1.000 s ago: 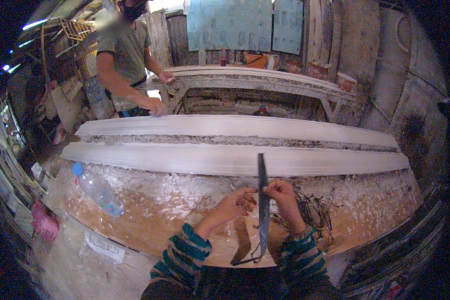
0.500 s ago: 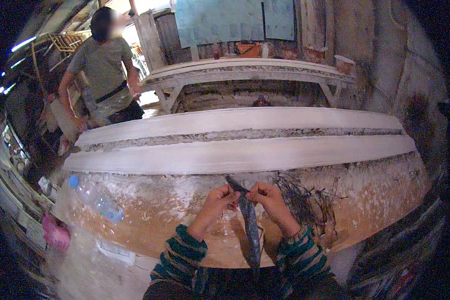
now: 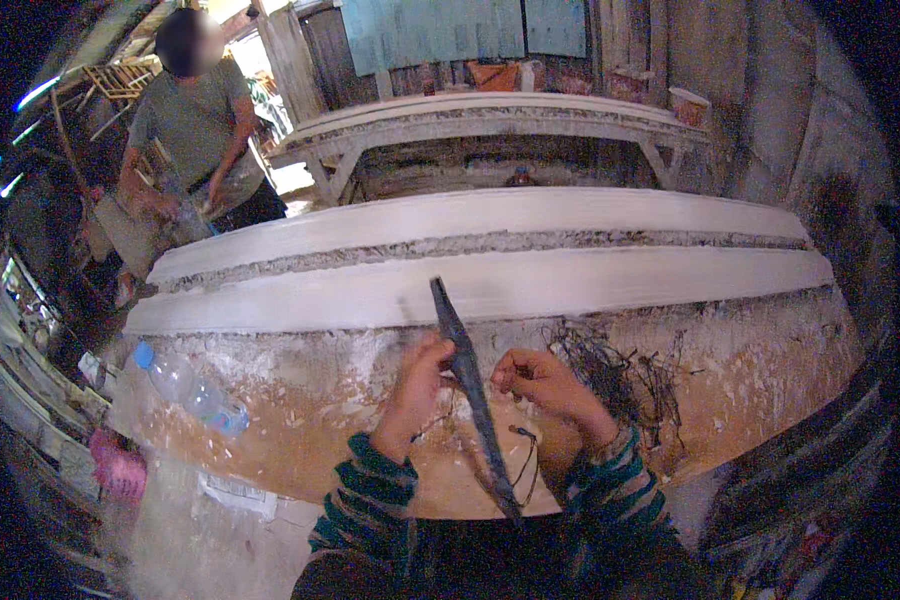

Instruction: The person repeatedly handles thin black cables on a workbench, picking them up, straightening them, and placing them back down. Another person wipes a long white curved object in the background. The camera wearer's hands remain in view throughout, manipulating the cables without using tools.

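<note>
Since half a second ago, your dark flat strip (image 3: 470, 400) has swung up: its tip now points to 11 o'clock over the white moulding (image 3: 490, 285), while its lower end runs to 5 o'clock. It looks long, thin and blackish. Your left hand (image 3: 420, 385) has its grip clamped on the strip; your right hand (image 3: 535, 380) pinches a thin dark wire (image 3: 525, 455) just beside it, fingers together. At 9 o'clock on the table (image 3: 760, 390) lies a clear plastic bottle (image 3: 190, 385) with a blue cap.
</note>
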Tool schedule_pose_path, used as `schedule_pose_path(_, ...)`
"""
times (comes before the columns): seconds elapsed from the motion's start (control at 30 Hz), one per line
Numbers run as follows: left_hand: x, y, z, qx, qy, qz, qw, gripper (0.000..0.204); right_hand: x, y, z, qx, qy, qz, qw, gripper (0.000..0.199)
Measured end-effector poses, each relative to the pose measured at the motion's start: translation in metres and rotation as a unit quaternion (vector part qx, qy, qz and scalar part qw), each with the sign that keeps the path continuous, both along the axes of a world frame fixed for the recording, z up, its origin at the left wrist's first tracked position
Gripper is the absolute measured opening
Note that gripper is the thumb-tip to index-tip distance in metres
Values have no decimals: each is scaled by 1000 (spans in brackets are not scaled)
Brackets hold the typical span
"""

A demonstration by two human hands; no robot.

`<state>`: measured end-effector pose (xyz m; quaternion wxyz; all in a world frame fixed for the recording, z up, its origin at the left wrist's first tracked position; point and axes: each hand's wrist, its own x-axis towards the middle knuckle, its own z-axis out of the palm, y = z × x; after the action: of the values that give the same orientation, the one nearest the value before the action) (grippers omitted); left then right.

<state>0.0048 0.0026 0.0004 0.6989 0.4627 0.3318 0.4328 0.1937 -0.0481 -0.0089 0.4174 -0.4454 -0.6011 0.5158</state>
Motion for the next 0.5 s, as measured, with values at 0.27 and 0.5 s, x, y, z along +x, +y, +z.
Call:
schedule_pose_path(0.27,-17,24,-2,-54,-127,40,990,14,21,-11,-9,-35,-294,202,933,18)
schedule_pose_path(0.5,-14,21,-5,-63,-111,13,992,13,38,-5,-3,34,-133,91,986,12)
